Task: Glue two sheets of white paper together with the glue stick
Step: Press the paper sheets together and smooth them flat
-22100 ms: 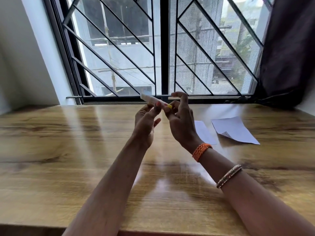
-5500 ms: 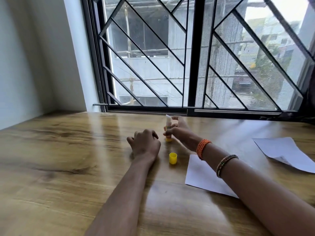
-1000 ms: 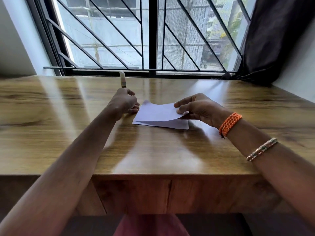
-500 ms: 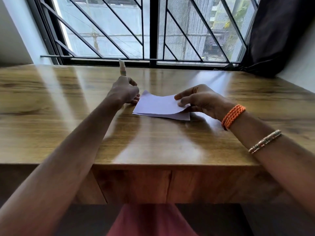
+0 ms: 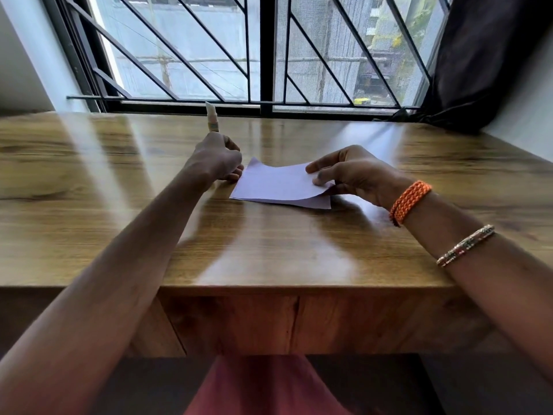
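Observation:
Two white paper sheets lie stacked on the wooden table. The top sheet [image 5: 275,182] has its right edge lifted off the bottom sheet [image 5: 317,202], which shows as a strip underneath. My right hand [image 5: 353,172] pinches that lifted right edge between thumb and fingers. At the stack's left corner rests my left hand [image 5: 217,158], curled into a loose fist; whether it presses on the paper is unclear. The glue stick [image 5: 212,118] stands upright, uncapped, on the table just behind my left hand and apart from it.
The wooden table [image 5: 269,250] runs up to a barred window [image 5: 266,55]. A dark curtain [image 5: 490,61] hangs at the back right, and a white wall [image 5: 21,64] closes the left side. The table's front edge lies close to my body.
My right hand has lifted the right edge of the top sheet a little higher. My left hand has stayed by the left corner. The glue stick has not moved.

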Demonstrator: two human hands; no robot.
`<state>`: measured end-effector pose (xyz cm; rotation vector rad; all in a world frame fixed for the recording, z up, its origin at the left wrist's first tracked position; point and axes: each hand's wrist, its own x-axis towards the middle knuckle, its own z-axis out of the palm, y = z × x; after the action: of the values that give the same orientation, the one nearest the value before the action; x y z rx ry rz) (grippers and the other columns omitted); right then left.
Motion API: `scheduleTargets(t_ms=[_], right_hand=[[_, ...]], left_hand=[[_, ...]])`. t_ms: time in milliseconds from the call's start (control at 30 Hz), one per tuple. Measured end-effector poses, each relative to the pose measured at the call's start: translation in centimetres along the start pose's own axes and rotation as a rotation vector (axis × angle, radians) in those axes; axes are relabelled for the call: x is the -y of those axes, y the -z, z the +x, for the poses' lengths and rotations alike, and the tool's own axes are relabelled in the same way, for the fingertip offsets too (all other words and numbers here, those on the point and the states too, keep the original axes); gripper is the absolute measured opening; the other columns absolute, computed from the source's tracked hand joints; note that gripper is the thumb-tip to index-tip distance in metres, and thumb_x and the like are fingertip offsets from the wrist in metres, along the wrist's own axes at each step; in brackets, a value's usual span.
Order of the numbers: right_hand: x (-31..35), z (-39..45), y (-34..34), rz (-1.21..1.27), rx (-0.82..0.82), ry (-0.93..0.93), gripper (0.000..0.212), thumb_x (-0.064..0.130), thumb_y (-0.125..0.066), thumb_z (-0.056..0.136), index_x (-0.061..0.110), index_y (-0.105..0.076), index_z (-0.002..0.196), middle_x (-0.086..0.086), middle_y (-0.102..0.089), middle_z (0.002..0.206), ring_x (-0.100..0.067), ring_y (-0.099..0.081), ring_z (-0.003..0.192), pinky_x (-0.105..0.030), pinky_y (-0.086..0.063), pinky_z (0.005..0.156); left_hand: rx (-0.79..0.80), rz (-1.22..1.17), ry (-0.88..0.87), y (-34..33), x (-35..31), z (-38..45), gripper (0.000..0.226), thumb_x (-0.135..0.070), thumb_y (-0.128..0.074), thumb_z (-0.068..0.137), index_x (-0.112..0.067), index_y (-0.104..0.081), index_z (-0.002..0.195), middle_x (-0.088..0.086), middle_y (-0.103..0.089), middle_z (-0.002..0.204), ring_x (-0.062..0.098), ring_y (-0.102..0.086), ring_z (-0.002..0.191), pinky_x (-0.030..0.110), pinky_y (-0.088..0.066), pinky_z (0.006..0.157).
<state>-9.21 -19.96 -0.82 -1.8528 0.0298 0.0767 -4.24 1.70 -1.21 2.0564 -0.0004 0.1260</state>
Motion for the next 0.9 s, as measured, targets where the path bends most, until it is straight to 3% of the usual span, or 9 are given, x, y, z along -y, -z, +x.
scheduleTargets(t_ms=[200, 700, 833, 900], right_hand=[[0.0, 0.0, -0.2, -0.004, 0.002, 0.011, 0.027, -0.012, -0.062, 0.076, -0.005, -0.067, 0.101, -0.008, -0.062, 0.073, -0.002, -0.062, 0.047, -0.014, -0.05, 0.046], [0.0, 0.2, -0.3, -0.019, 0.01, 0.021, 0.029, -0.012, -0.063, 0.074, -0.006, -0.067, 0.102, -0.009, -0.063, 0.075, -0.003, -0.062, 0.049, -0.014, -0.05, 0.046], [0.1, 0.1, -0.3, -0.014, 0.018, 0.024, 0.029, -0.013, -0.062, 0.075, -0.008, -0.066, 0.103, -0.01, -0.062, 0.077, -0.003, -0.063, 0.05, -0.015, -0.05, 0.047], [0.2, 0.0, -0.4, -0.015, 0.016, 0.019, 0.029, -0.013, -0.062, 0.075, -0.008, -0.066, 0.103, -0.01, -0.062, 0.076, -0.003, -0.063, 0.049, -0.015, -0.05, 0.046]], left_hand=[[-0.016, -0.008, 0.012, 0.1, 0.0, 0.0, 0.024, 0.002, -0.041, 0.085, -0.002, -0.055, 0.104, 0.018, -0.064, 0.083, 0.023, -0.065, 0.07, 0.03, -0.057, 0.067], [-0.027, 0.04, -0.037, 0.3, 0.0, -0.2, 0.027, 0.01, -0.038, 0.086, -0.002, -0.058, 0.099, 0.025, -0.065, 0.094, 0.032, -0.068, 0.083, 0.036, -0.058, 0.073], [-0.033, 0.061, -0.189, 0.4, -0.4, -0.8, 0.036, 0.012, -0.036, 0.077, 0.003, -0.062, 0.1, 0.023, -0.067, 0.091, 0.027, -0.066, 0.081, 0.041, -0.057, 0.078], [-0.039, 0.118, -0.357, 0.5, -0.8, -1.2, 0.039, 0.013, -0.036, 0.072, -0.002, -0.066, 0.092, 0.013, -0.07, 0.081, 0.007, -0.066, 0.073, 0.05, -0.05, 0.092]])
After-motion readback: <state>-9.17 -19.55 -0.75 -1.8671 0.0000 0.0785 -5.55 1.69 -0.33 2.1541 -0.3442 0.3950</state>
